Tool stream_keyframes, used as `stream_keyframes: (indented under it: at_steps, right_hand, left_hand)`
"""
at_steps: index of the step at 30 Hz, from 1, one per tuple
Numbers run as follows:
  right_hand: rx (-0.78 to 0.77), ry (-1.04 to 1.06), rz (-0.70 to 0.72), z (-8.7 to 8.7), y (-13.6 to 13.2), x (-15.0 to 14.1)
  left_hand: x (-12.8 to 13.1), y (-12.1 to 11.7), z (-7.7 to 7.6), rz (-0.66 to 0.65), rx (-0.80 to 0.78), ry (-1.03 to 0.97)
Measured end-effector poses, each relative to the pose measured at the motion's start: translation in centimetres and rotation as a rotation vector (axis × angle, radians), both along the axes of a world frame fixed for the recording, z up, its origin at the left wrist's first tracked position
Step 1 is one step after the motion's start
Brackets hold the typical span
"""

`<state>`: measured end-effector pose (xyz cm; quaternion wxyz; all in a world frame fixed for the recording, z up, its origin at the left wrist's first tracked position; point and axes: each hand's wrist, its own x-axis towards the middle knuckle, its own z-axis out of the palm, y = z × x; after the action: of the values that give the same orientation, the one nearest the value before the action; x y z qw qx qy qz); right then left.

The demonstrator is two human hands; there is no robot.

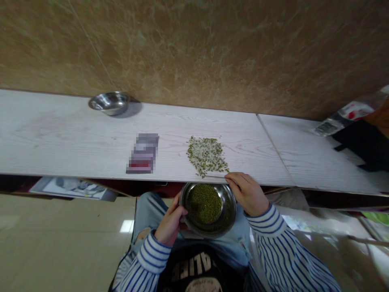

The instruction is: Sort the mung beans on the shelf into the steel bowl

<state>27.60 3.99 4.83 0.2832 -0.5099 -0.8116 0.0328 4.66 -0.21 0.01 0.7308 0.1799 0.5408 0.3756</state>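
My left hand (pixel 170 221) is closed on the left rim of a steel bowl (pixel 229 211). The bowl is tilted against the front edge of the counter, above my lap, and holds green mung beans (pixel 205 205). My right hand (pixel 247 192) rests at the counter edge above the bowl's right side. Its fingers pinch a thin pale strip (pixel 215 176), whose exact kind I cannot make out. The strip lies along the near side of a spread pile of white grains mixed with green beans (pixel 206 154).
A second steel bowl (pixel 110 103) stands by the wall at the back left. A blurred-out phone-like object (pixel 142 153) lies left of the pile. At the far right are a plastic package (pixel 349 115) and a black item (pixel 361 144). Below the white counter (pixel 75 142) is a shelf.
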Motion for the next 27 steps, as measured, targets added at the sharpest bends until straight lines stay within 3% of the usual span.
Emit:
stream_keyframes:
  at_steps: [9,27]
  right_hand:
    - [-0.011,-0.003,0.057,0.7,-0.3,-1.3]
    - [0.029,-0.017,-0.039,0.2,-0.1,-1.1]
  left_hand:
    - [-0.7,0.1,0.1,0.027,0.024,-0.004]
    - [-1.0,0.0,-0.1,0.022,0.034,0.008]
